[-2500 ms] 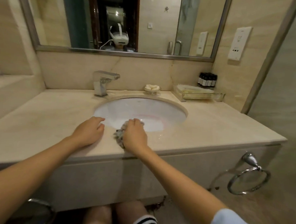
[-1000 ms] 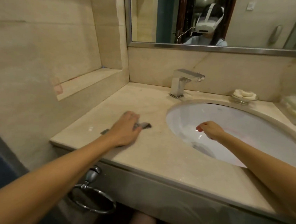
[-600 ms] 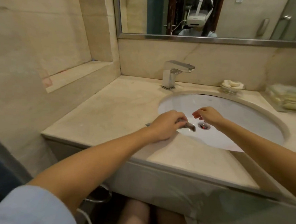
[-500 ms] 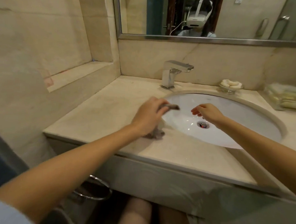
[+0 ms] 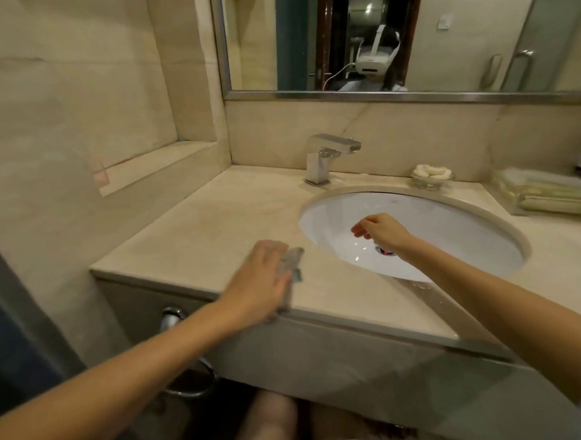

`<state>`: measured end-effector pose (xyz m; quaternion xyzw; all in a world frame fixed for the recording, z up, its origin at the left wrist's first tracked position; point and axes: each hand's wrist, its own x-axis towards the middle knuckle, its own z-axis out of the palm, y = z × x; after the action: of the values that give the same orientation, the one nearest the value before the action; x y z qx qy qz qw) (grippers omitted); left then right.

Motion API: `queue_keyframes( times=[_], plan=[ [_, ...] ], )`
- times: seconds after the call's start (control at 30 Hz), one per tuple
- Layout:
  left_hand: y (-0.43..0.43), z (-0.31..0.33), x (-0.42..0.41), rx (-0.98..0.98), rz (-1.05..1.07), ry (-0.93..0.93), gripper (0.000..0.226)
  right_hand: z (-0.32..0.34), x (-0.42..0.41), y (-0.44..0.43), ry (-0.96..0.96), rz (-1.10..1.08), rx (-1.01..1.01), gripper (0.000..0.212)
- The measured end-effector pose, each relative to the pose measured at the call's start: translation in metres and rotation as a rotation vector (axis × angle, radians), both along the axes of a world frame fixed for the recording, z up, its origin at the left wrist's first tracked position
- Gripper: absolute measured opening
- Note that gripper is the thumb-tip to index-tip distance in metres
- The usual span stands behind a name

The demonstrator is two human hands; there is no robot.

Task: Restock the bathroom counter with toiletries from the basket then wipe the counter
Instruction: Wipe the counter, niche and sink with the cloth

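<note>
Grey cloth (image 5: 294, 261) lies under the left hand (image 5: 262, 282), whose fingers are straight and joined, its edge showing at their right; the right hand (image 5: 381, 229) is loosely curled and empty.

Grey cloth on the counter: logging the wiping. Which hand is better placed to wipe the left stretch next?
Likely left. The left hand presses the grey cloth onto the beige counter; the right hand hovers empty over the white sink.

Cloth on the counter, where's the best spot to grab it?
Probably the crumpled strip of the cloth poking out beside the left hand, on the sink side. Pinch it from above: the rest lies flat under the palm.
</note>
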<state>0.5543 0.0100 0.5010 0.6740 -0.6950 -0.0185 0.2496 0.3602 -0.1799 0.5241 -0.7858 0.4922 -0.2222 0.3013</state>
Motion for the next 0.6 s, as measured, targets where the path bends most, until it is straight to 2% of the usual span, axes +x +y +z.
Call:
queue_keyframes(
  times=[0.07, 0.17, 0.3, 0.4, 0.47, 0.53, 0.6],
  plan=[
    [-0.023, -0.001, -0.046, -0.011, -0.062, 0.012, 0.047, 0.002, -0.007, 0.004, -0.010, -0.002, -0.024, 0.036],
    [-0.061, 0.002, -0.109, 0.088, -0.125, 0.041, 0.041, 0.009, -0.023, 0.013, -0.068, -0.046, -0.003, 0.034],
    [-0.090, 0.011, -0.157, 0.226, -0.065, 0.202, 0.042, 0.012, -0.045, 0.028, -0.120, -0.037, 0.059, 0.032],
    [-0.091, 0.015, -0.140, 0.267, -0.025, 0.232, 0.045, 0.009, -0.045, 0.045, 0.020, 0.042, 0.281, 0.041],
    [-0.086, 0.017, -0.112, 0.219, -0.015, 0.177, 0.045, 0.008, -0.034, 0.050, 0.110, 0.127, 0.296, 0.050],
    [-0.075, 0.017, -0.082, 0.205, -0.048, 0.104, 0.058, 0.007, -0.026, 0.049, 0.238, 0.216, 0.299, 0.059],
    [-0.068, 0.017, -0.048, 0.199, -0.083, 0.020, 0.071, 0.008, -0.027, 0.046, 0.340, 0.241, 0.354, 0.057]
  ],
)
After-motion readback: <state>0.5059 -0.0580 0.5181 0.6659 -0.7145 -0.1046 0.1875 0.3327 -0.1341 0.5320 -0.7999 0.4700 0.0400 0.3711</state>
